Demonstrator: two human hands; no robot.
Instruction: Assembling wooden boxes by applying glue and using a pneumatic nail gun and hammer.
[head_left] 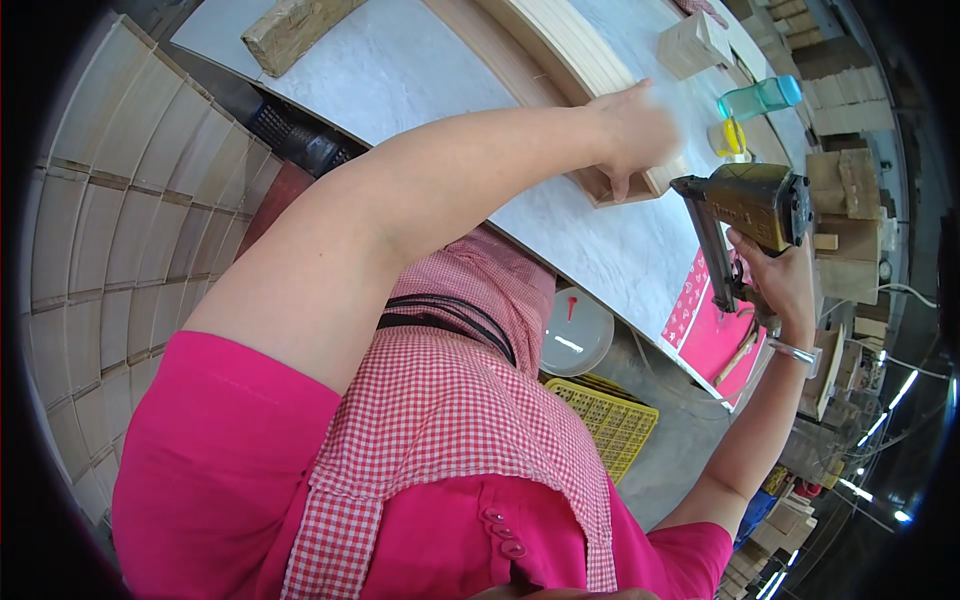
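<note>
A long, narrow box of pale wood lies on the white marbled tabletop. My left hand grips its near end, thumb down over the end wall and fingers across the top; part of that hand is blurred. To the right, my right hand is wrapped round the handle of a dark, brass-coloured nail gun. The nail gun's nose points left toward the gripped end of the box, with a small gap between them.
A rough wood block lies at the table's far left. Beyond the box are a block stack, a teal bottle and a yellow tape roll. Stacked wooden panels stand left; a yellow crate sits below the table.
</note>
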